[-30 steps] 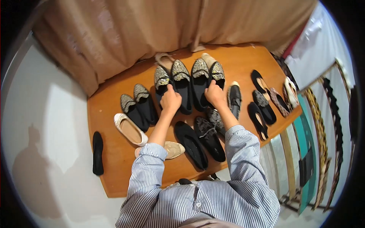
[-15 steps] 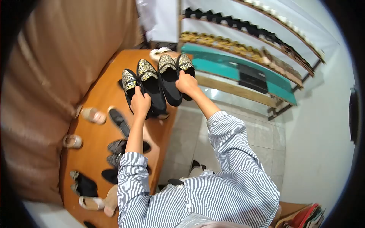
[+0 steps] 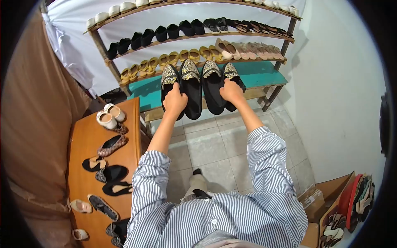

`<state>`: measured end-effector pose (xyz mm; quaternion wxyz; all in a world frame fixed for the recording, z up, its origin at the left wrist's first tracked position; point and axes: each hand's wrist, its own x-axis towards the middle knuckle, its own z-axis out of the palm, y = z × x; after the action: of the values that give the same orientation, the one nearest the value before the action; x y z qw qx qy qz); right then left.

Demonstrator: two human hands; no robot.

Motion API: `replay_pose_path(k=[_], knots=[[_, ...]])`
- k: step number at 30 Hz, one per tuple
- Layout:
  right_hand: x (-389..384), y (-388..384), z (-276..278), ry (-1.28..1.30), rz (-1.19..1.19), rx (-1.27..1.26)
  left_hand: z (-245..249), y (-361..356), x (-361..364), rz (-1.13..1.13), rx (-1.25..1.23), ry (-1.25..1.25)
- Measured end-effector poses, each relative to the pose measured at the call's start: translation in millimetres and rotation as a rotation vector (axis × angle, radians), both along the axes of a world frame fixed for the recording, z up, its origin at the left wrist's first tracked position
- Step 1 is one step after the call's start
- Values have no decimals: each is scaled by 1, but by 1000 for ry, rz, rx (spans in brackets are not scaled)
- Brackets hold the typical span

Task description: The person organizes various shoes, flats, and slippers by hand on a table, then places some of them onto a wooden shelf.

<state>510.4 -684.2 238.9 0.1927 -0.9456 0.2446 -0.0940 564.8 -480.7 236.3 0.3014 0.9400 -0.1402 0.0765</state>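
Observation:
My left hand [image 3: 175, 100] is closed on a pair of black loafers [image 3: 192, 93] with gold and silver glittery toes. A matching pair of loafers [image 3: 213, 91] is in my right hand [image 3: 232, 91], which grips the outer shoe. Both pairs hang side by side in the air, toes pointing away from me and black insoles facing up. The fingertips are tucked inside or under the shoes and partly hidden. Behind the toes is the lower part of a wooden shoe rack [image 3: 182, 37].
On the rack stand rows of white, black and yellow shoes, above a teal board [image 3: 260, 73]. To the left, a wooden table [image 3: 78, 142] bears several scattered flats. An open cardboard box [image 3: 331, 186] with sandals stands at lower right, beside the white wall [image 3: 339, 103].
The view has swung right, from the table toward the rack. Both hands have carried the loafers off from above the table to in front of the rack, still gripping them.

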Motion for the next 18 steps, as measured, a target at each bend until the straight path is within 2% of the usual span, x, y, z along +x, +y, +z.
replay_pose_path(k=[3, 8, 14, 18], knots=[[39, -38, 21, -19, 24, -57, 23, -24, 55, -55, 16, -112], [136, -79, 68, -98, 171, -114, 80, -17, 168, -58, 101, -185], [245, -56, 126, -105, 399, -43, 126, 20, 261, 85, 195, -208], [318, -21, 141, -76, 465, -129, 140, 42, 300, 235, 285, -218]])
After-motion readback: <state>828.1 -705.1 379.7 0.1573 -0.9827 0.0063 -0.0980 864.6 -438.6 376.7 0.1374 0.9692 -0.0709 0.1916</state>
